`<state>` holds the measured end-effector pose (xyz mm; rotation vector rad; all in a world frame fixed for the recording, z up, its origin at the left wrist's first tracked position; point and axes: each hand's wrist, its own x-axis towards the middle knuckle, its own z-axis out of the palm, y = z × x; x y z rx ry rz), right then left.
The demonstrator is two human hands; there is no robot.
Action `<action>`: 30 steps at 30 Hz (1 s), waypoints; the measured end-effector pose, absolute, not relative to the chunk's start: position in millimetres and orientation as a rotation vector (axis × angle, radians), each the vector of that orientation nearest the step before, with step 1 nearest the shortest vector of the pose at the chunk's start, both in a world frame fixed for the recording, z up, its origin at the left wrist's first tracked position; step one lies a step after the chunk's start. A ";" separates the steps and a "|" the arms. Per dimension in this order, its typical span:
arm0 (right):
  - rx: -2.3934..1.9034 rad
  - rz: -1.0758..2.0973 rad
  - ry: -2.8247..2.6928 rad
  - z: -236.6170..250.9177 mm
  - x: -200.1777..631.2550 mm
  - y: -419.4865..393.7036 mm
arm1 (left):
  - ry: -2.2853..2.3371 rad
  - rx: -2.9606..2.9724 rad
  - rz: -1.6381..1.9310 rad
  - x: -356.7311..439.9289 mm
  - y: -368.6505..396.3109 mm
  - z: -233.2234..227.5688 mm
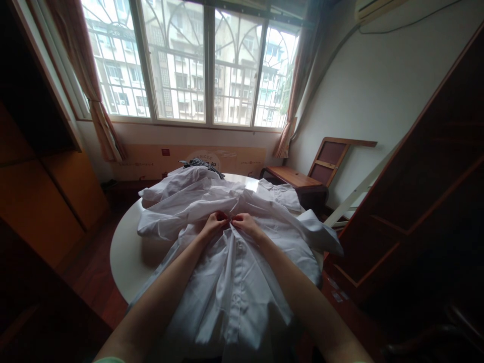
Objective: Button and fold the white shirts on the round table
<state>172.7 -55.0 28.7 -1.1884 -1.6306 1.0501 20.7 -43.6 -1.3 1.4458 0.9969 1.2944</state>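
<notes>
A white shirt (234, 287) lies spread and rumpled over a round white table (124, 252). My left hand (215, 223) and my right hand (244, 223) meet at the shirt's front placket, near its upper middle. Both hands pinch the fabric there with fingertips close together. The button strip runs from my hands down toward me. More white cloth (177, 194) is bunched up beyond my hands.
A dark striped garment (200, 164) lies at the table's far edge. A low wooden bench (293, 179) and a leaning wooden frame (328, 159) stand at the right. Dark wooden cabinets flank both sides. A barred window (189, 60) with curtains fills the far wall.
</notes>
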 end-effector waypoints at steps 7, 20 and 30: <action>-1.230 0.915 -1.761 17.5 171.7 -47.5 | 1.025 1.513 1.237 25.5 -38.7 -3.9; -1.328 0.782 -1.900 10.2 172.2 -41.8 | 1.392 2.062 1.081 32.7 -47.0 0.8; -1.410 0.624 -1.947 8.1 170.1 -39.9 | 1.464 2.166 0.956 31.5 -48.4 1.0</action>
